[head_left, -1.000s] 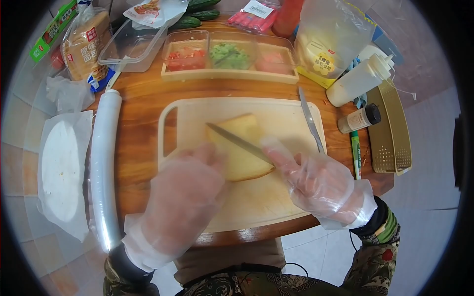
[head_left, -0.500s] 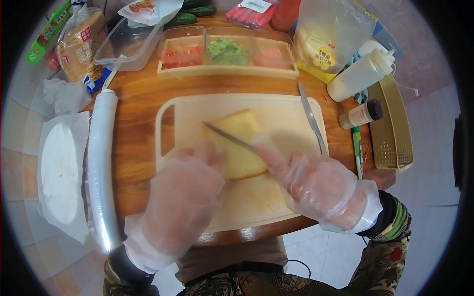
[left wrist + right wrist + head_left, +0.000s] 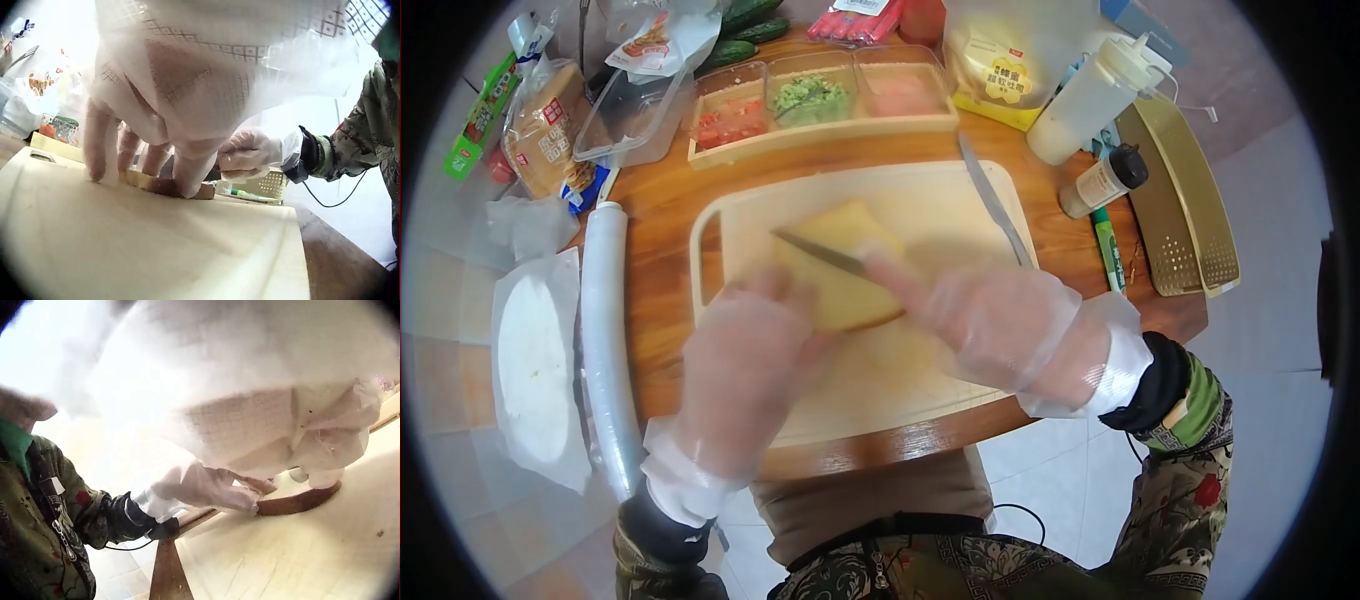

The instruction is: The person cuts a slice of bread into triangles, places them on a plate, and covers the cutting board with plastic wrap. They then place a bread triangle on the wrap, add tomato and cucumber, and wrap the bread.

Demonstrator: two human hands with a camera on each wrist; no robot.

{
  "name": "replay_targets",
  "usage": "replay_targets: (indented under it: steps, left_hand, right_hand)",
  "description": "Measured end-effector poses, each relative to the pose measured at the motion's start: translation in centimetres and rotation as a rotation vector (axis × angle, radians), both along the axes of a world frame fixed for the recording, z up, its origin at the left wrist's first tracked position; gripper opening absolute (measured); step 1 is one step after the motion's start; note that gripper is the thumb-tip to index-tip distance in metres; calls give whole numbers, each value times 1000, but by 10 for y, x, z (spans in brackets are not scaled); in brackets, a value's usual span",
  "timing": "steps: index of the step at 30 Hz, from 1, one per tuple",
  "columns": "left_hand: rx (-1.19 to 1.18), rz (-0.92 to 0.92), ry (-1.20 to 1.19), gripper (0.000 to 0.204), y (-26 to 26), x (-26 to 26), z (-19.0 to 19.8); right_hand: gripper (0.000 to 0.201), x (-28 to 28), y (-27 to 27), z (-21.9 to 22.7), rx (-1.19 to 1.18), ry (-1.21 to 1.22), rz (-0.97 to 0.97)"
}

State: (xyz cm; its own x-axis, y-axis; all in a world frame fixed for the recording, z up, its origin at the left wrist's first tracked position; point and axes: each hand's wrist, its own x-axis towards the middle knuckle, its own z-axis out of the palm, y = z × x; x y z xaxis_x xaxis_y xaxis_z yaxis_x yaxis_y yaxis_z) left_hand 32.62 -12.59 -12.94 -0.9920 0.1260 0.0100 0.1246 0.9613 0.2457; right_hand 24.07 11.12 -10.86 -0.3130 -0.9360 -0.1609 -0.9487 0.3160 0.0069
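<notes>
A square slice of bread [image 3: 840, 290] with a brown crust lies on the cream cutting board [image 3: 900, 390]. My left hand [image 3: 745, 355], in a clear plastic glove, holds the slice by its left and near sides. In the left wrist view the thumb [image 3: 190, 172] is in front of the crust, the fingers behind and beside it. My right hand [image 3: 1000, 320], gloved too, grips a knife [image 3: 815, 247] whose handle is hidden in the palm. The blade lies diagonally across the bread, its tip near the far left corner, the index finger stretched along it.
A second knife [image 3: 995, 210] lies along the board's right side. Behind stands a tray [image 3: 830, 138] of chopped food. Left are a cling film roll [image 3: 607, 340] and bagged bread [image 3: 545, 130]; right, a squeeze bottle [image 3: 1090, 100], a seasoning jar [image 3: 1100, 187] and a perforated basket [image 3: 1190, 220].
The head view has shifted, so the board appears further left and higher. My right hand has moved forward and left over the bread with the knife. The left hand stays at the slice.
</notes>
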Motion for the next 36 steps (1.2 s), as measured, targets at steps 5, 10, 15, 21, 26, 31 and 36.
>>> replay_targets:
  steps: [5, 10, 15, 21, 26, 31, 36]
  left_hand:
    - [23, -5, 75, 37, -2, 2, -7]
    - [-38, -26, 53, 38, -1, 1, -7]
    - [-54, -24, 27, 38, -2, 1, -7]
    - [-21, 15, 99, 36, 0, 3, -11]
    - [-96, -26, 120, 33, -2, 3, -15]
    - [-130, -76, 175, 31, -3, 3, -20]
    - [-97, -108, 144, 35, -4, 1, -13]
  right_hand:
    - [82, 9, 4, 3, -41, -95, -109]
    - [81, 17, -2, -2, 135, -8, -139]
    - [77, 16, 1, -25, -116, 114, -23]
    - [75, 14, -10, -16, 55, 50, -143]
    - [79, 10, 14, -17, -187, -104, -90]
    - [86, 26, 21, -13, -96, -163, -205]
    - [88, 36, 14, -19, 78, 219, -100]
